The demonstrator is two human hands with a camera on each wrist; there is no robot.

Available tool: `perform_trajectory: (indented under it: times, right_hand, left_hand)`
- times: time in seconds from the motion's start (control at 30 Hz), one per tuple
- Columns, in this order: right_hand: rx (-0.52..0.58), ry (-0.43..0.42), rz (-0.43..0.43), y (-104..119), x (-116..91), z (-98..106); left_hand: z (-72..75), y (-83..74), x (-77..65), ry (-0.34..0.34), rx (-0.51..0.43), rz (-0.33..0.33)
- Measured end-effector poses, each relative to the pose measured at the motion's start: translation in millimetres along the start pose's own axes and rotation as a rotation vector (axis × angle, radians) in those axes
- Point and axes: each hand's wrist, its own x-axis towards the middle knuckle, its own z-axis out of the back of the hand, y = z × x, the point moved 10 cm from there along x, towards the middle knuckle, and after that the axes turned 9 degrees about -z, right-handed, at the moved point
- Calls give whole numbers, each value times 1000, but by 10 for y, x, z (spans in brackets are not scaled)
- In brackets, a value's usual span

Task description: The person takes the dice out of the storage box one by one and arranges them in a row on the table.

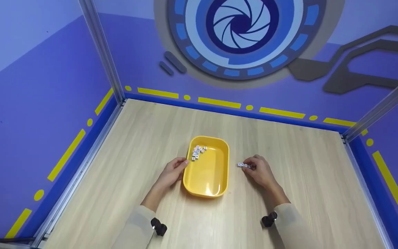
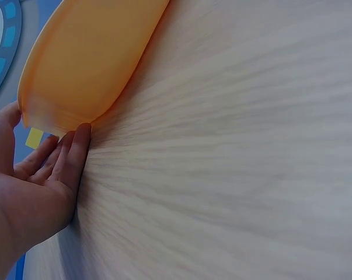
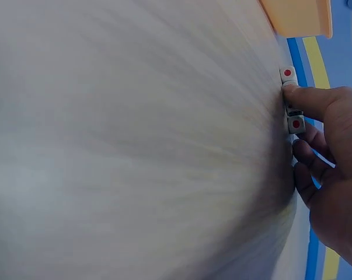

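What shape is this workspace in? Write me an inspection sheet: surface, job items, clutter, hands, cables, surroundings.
Surface: light wood-grain tabletop, no spills seen.
Job items: yellow tray, upright; small white dice clustered inside toward its far left; a short row of dice outside, right of it.
Clutter: nothing seen.
Left hand: holds the tray's left side, thumb at the rim.
Right hand: grips the row of dice, apart from the tray.
Cables: what looks like a dark cable at the head view's lower left corner; none seen near the hands.
Surroundings: blue-purple walls with yellow markings, metal posts at the corners.
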Motion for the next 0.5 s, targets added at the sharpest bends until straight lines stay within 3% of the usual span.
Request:
perform_trajectory:
  times: [0.27,0.5]
  right_hand:
    - [-38,3,-32,-95,-73,106]
    - [-14,-5,-27,-108,-67,98]
  left_hand:
    - [16,21,16,-3,20,-2]
    - [0,14,0,33,-17,-19]
